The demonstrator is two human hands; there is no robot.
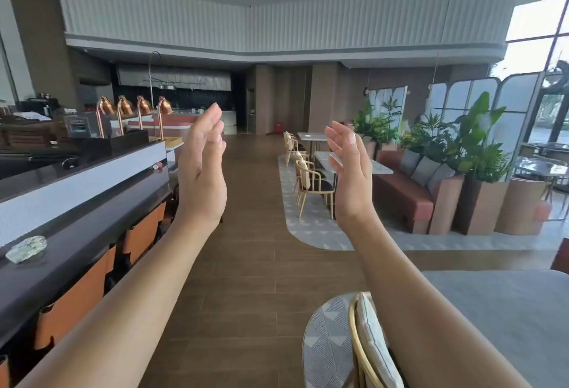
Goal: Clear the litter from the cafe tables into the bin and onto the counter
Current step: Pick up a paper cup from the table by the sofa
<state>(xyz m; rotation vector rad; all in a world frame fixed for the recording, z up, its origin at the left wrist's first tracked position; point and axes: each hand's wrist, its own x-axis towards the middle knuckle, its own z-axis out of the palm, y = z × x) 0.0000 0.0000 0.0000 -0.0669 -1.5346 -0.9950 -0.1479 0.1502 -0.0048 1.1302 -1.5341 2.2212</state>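
Both are held up apart, left hand (201, 169) & right hand (349, 172): palms facing, fingers straight, nothing gripped. Crumpled plastic wrapper (27, 249) is seen on counter (77, 252); tipped can (157, 166) farther along, contents can't be told.

Soft daylight from the blown-out right windows (535, 21); wide-angle edges bend, slightly blurred.

The left hand (201, 169) hides the far end of the counter (77, 252). The right hand (349, 172) covers part of a white table (381, 168) and of the chairs (311, 181) beside it. A little red and white thing (157, 165) on the counter is too small to tell. So is a white bit (308, 134) on the far table (320, 138). The near chair (366, 347) and the grey table (508, 310) are cut off by the picture's edges.
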